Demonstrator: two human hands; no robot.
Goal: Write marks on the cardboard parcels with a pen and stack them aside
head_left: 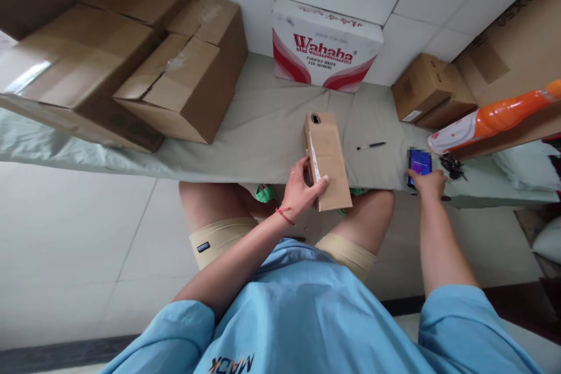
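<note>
My left hand (301,188) grips the near end of a narrow brown cardboard box (331,155), thumb on top and fingers at its left side. The box juts over the front edge of the cloth-covered table (263,123), and a dark-rimmed hole shows at its far end. Off to the right, my right hand (429,183) is closed on a smartphone (419,165) with a lit blue-purple screen, at the table's front edge. Between the two lies a black pen (371,145). A bunch of keys (453,166) sits just right of the phone.
Large cardboard boxes (175,70) fill the table's left side. A white and red Wahaha carton (326,44) stands against the wall. On the right are a small carton (423,87), an orange-topped bottle (495,117) and white plastic bags (528,166).
</note>
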